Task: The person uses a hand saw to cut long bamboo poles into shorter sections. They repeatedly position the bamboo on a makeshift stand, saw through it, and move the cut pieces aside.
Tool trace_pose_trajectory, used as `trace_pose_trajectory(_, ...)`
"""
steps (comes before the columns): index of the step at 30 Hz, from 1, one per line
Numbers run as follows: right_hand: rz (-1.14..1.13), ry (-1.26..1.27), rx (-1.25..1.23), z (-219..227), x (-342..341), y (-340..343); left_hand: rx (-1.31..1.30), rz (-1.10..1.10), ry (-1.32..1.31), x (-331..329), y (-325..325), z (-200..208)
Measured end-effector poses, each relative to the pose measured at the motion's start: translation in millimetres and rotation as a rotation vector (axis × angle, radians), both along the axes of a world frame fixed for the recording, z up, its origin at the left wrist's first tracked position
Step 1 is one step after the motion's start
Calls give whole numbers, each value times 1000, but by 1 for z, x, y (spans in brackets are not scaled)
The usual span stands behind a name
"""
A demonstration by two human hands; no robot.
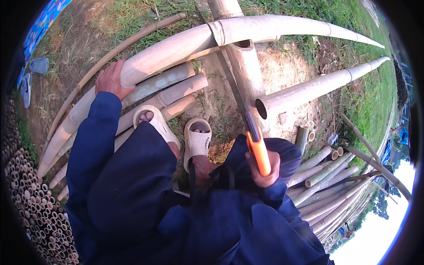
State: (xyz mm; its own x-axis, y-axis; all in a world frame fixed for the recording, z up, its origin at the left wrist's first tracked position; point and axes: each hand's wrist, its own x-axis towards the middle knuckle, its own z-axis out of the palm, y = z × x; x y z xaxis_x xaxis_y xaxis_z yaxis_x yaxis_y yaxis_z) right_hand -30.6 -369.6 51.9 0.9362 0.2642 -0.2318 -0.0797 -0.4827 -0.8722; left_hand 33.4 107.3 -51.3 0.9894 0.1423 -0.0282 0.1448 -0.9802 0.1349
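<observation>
My right hand (266, 170) is closed around the orange handle of a handsaw (234, 90). The saw's long dark blade runs up and away to a thick, pale bamboo pole (170, 51). It meets the pole at a dark slit beside a node, and the blade's tip shows beyond the far side. My left hand (113, 80) grips the same pole further left, fingers over its top and side. Under the pole near the slit lies another thick bamboo piece (247, 70), its open end showing.
Cut bamboo lengths (176, 81) lie near my sandalled feet (197, 137). To the right are a hollow pole (309, 92) and a heap of bamboo (327, 176). Stacked bamboo ends (37, 203) fill the lower left. Another person's shoes (26, 90) show at far left.
</observation>
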Motion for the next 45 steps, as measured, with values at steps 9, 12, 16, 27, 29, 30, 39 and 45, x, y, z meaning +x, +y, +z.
trace_pose_trajectory(9,-5,1,163,-40,56,34,5,0,-24,8,9,-2)
trace_pose_trajectory(12,-1,39,41,5,-31,-23,-5,16,28,2,5,0)
trace_pose_trajectory(16,4,27,2,-4,9,3,12,30,22,2,-1,5)
trace_pose_trajectory(27,-18,8,48,-12,2,-8,9,3,9,0,5,5)
trace_pose_trajectory(29,1,31,13,-1,-22,-29,10,1,-9,-1,3,4)
trace_pose_trajectory(30,-9,26,34,2,-23,-27,14,-3,-21,0,1,4)
trace_pose_trajectory(39,-27,-60,114,-63,90,63,-24,-18,-1,3,6,5)
trace_pose_trajectory(45,-7,-14,-27,-16,-26,-17,-4,-28,-30,-1,1,6)
